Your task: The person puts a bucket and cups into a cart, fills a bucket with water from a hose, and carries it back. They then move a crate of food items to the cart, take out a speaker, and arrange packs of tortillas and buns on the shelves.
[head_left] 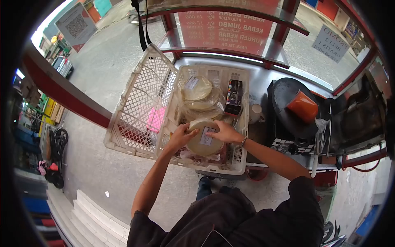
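Both my hands are on a round, pale yellow packet with a white label, near the front of a white plastic crate. My left hand grips its upper left edge, fingers bent over the rim. At its upper right, my right hand holds the other side, with the thumb lying by the label. Behind it in the crate are more round packets in clear plastic, one with a label. A dark box with coloured marks stands at the crate's right side. Reddish packets show partly beneath the held one.
Left of the crate is its open lattice lid, with something pink behind it. To the right are a pale mug, a black round pan with an orange pouch, and metal tongs. Glass shelves cross above.
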`<state>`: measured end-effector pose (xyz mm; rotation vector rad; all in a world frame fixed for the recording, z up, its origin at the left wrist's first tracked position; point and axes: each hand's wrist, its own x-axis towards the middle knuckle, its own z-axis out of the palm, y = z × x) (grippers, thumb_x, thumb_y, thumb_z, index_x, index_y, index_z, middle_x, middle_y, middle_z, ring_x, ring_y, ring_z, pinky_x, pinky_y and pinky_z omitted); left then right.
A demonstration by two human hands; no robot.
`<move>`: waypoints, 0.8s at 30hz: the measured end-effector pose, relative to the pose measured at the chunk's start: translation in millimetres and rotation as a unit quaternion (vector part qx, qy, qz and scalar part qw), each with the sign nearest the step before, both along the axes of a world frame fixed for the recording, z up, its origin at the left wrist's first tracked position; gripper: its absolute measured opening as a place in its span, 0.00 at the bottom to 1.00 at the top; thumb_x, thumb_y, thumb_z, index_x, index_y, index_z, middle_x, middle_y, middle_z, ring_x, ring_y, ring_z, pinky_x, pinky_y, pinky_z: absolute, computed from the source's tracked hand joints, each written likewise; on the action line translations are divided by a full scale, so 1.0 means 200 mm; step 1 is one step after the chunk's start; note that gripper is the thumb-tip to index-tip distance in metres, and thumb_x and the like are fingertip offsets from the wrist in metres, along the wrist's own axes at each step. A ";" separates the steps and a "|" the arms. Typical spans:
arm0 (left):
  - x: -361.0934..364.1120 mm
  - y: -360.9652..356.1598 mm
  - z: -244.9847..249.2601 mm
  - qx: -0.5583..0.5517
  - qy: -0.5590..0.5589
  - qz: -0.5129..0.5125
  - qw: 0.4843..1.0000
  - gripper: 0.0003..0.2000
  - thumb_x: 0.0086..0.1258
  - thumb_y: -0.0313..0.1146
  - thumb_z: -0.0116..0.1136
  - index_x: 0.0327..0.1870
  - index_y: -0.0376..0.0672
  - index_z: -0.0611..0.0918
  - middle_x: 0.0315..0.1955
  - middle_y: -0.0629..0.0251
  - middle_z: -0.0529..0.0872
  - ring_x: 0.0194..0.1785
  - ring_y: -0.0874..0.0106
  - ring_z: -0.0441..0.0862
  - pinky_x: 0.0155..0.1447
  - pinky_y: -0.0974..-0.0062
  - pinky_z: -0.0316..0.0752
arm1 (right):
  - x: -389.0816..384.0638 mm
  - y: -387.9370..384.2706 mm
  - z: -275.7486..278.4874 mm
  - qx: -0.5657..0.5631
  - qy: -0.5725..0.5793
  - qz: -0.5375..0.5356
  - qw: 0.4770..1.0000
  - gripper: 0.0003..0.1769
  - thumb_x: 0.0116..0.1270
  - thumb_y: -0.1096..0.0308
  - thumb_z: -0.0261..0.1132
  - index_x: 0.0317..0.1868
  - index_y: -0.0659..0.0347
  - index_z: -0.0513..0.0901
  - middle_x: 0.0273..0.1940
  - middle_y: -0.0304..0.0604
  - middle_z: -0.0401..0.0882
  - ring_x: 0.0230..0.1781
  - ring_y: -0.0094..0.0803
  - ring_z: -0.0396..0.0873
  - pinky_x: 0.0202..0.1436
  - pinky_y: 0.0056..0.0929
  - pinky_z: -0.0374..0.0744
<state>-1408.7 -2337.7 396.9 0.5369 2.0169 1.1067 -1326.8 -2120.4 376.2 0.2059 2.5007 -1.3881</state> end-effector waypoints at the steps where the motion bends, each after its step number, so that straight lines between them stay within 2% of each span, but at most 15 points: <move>1: 0.01 -0.03 -0.04 0.067 0.119 0.017 0.990 0.20 0.68 0.44 0.58 0.49 0.34 0.78 0.38 0.61 0.82 0.41 0.76 0.77 0.44 0.76 0.71 | -0.02 0.00 0.03 0.014 0.093 0.049 0.994 0.33 0.58 0.52 0.70 0.55 0.71 0.72 0.51 0.54 0.75 0.53 0.44 0.76 0.55 0.33 0.74; 2: 0.02 -0.07 -0.08 0.133 0.237 0.033 0.962 0.17 0.67 0.42 0.60 0.44 0.34 0.79 0.34 0.61 0.83 0.38 0.77 0.78 0.40 0.77 0.72 | -0.04 0.01 0.06 0.027 0.185 0.097 0.978 0.32 0.57 0.50 0.70 0.52 0.67 0.74 0.44 0.55 0.80 0.49 0.43 0.79 0.52 0.35 0.77; 3: 0.04 -0.11 -0.07 0.135 0.241 0.038 0.960 0.17 0.67 0.42 0.60 0.44 0.34 0.79 0.34 0.61 0.83 0.38 0.77 0.78 0.40 0.77 0.72 | -0.12 0.05 0.04 0.029 0.188 0.102 0.976 0.32 0.57 0.50 0.70 0.52 0.67 0.74 0.44 0.55 0.80 0.49 0.43 0.79 0.52 0.35 0.77; 5: 0.09 -0.19 -0.02 0.213 0.133 0.122 0.960 0.17 0.69 0.41 0.58 0.47 0.34 0.79 0.36 0.63 0.83 0.39 0.78 0.78 0.41 0.77 0.72 | -0.35 0.14 0.00 -0.232 0.145 0.126 0.954 0.28 0.59 0.48 0.68 0.44 0.67 0.79 0.39 0.57 0.81 0.45 0.40 0.81 0.49 0.36 0.77; 7: 0.19 -0.23 0.04 0.246 0.114 0.197 0.942 0.17 0.70 0.41 0.57 0.49 0.34 0.78 0.36 0.64 0.84 0.39 0.78 0.78 0.41 0.78 0.72 | -0.53 0.17 0.16 0.001 0.170 -0.141 0.975 0.26 0.59 0.45 0.66 0.32 0.65 0.83 0.31 0.54 0.82 0.36 0.37 0.82 0.42 0.33 0.79; 8: 0.23 -0.25 0.05 0.272 0.088 0.267 0.920 0.17 0.71 0.40 0.56 0.50 0.34 0.78 0.37 0.65 0.84 0.39 0.79 0.78 0.42 0.78 0.73 | -0.60 0.19 0.15 0.001 0.175 -0.140 0.974 0.26 0.59 0.45 0.66 0.32 0.65 0.83 0.31 0.54 0.82 0.36 0.37 0.82 0.42 0.33 0.79; 10: 0.25 -0.31 -0.01 0.316 0.034 0.286 0.904 0.18 0.72 0.40 0.55 0.52 0.33 0.77 0.38 0.65 0.84 0.40 0.79 0.79 0.42 0.78 0.73 | -0.79 0.23 0.01 0.290 0.106 -0.202 0.929 0.28 0.58 0.43 0.66 0.20 0.63 0.82 0.21 0.48 0.80 0.25 0.34 0.81 0.32 0.30 0.78; 11: 0.24 -0.34 -0.03 0.354 -0.026 0.305 0.884 0.18 0.72 0.40 0.54 0.53 0.33 0.76 0.40 0.64 0.84 0.40 0.79 0.79 0.43 0.79 0.73 | -0.83 0.23 0.02 0.289 0.110 -0.201 0.930 0.28 0.58 0.43 0.66 0.20 0.63 0.82 0.21 0.48 0.80 0.25 0.34 0.81 0.32 0.30 0.78; 13: 0.25 -0.36 0.04 0.363 -0.038 0.318 0.875 0.19 0.73 0.40 0.53 0.54 0.32 0.76 0.43 0.62 0.83 0.43 0.78 0.79 0.47 0.78 0.74 | -0.87 0.27 -0.01 0.149 -0.001 -0.099 0.984 0.28 0.57 0.44 0.67 0.22 0.65 0.83 0.20 0.48 0.80 0.23 0.35 0.80 0.30 0.29 0.77; 14: 0.24 -0.36 0.05 0.383 -0.072 0.332 0.859 0.20 0.73 0.41 0.53 0.54 0.31 0.76 0.45 0.62 0.83 0.45 0.77 0.79 0.49 0.77 0.74 | -0.98 0.39 -0.21 0.044 0.007 -0.116 0.992 0.24 0.58 0.47 0.66 0.22 0.64 0.82 0.16 0.44 0.77 0.21 0.36 0.80 0.32 0.30 0.78; 15: 0.24 -0.37 0.05 0.403 -0.106 0.344 0.841 0.20 0.73 0.41 0.52 0.54 0.31 0.76 0.46 0.62 0.82 0.46 0.77 0.79 0.51 0.77 0.73 | -0.94 0.41 -0.19 0.046 0.006 -0.112 0.993 0.24 0.58 0.47 0.66 0.22 0.64 0.82 0.16 0.44 0.77 0.21 0.36 0.80 0.32 0.30 0.78; 17: 0.22 -0.38 0.07 0.425 -0.115 0.332 0.835 0.21 0.74 0.42 0.52 0.54 0.30 0.75 0.48 0.61 0.82 0.48 0.76 0.78 0.54 0.76 0.72 | -0.80 0.39 -0.05 -0.165 0.062 -0.127 0.976 0.16 0.63 0.53 0.65 0.34 0.59 0.81 0.30 0.38 0.80 0.29 0.30 0.79 0.31 0.25 0.77; 18: 0.20 -0.38 0.06 0.432 -0.112 0.340 0.828 0.21 0.74 0.41 0.51 0.54 0.30 0.75 0.48 0.61 0.82 0.48 0.76 0.78 0.54 0.76 0.72 | -0.74 0.30 0.02 -0.159 0.061 -0.125 0.977 0.16 0.63 0.53 0.65 0.34 0.59 0.81 0.30 0.38 0.80 0.29 0.30 0.79 0.31 0.25 0.77; 20: 0.17 -0.37 0.06 0.445 -0.120 0.349 0.816 0.21 0.74 0.41 0.51 0.55 0.30 0.75 0.48 0.61 0.82 0.49 0.76 0.79 0.55 0.76 0.72 | -0.66 0.14 0.10 -0.354 0.169 -0.403 0.827 0.16 0.60 0.63 0.68 0.44 0.63 0.77 0.43 0.44 0.78 0.38 0.36 0.80 0.35 0.31 0.81; 24: 0.11 -0.35 0.12 0.436 -0.157 0.315 0.828 0.19 0.74 0.40 0.51 0.53 0.30 0.76 0.46 0.61 0.83 0.48 0.76 0.79 0.54 0.76 0.73 | -0.82 0.21 -0.06 -0.373 0.040 -0.467 0.801 0.24 0.51 0.77 0.72 0.49 0.69 0.75 0.49 0.48 0.76 0.47 0.42 0.77 0.50 0.48 0.81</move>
